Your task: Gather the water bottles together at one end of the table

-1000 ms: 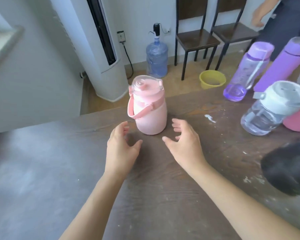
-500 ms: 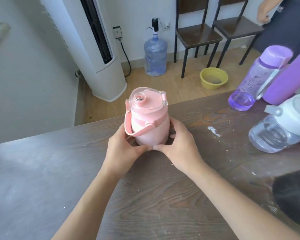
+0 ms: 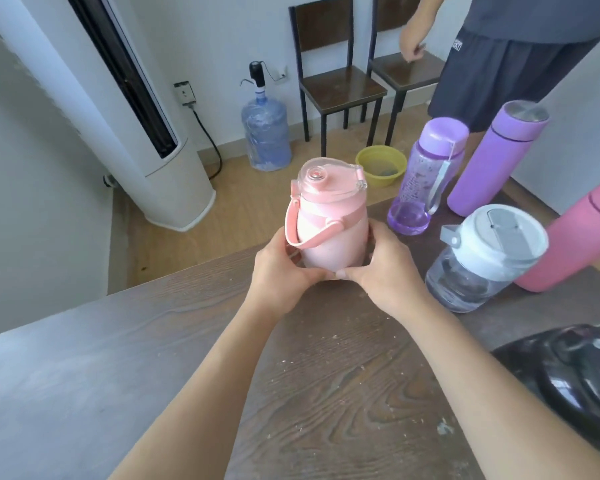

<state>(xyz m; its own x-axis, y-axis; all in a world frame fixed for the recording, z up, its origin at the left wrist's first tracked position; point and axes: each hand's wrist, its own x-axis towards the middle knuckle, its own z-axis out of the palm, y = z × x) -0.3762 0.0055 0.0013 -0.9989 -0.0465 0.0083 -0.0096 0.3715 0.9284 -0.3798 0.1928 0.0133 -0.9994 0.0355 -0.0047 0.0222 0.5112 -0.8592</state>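
A squat pink bottle (image 3: 329,230) with a clear lid and a carry strap stands upright near the far edge of the wooden table (image 3: 326,393). My left hand (image 3: 281,271) wraps its left side and my right hand (image 3: 385,268) its right side, fingertips meeting at the base. To the right stand a clear purple bottle (image 3: 425,174), a tall purple flask (image 3: 496,157), a clear bottle with a white lid (image 3: 482,261) and a pink flask (image 3: 575,240), close together.
A black rounded object (image 3: 582,379) lies at the table's right edge. Beyond the table are a white standing air conditioner (image 3: 146,133), a blue water jug (image 3: 265,133), a yellow basin (image 3: 380,164), two chairs (image 3: 336,81) and a standing person (image 3: 499,46).
Both hands closed in on the pink bottle and now grip it. The bottle has shifted right, nearer the group of bottles.
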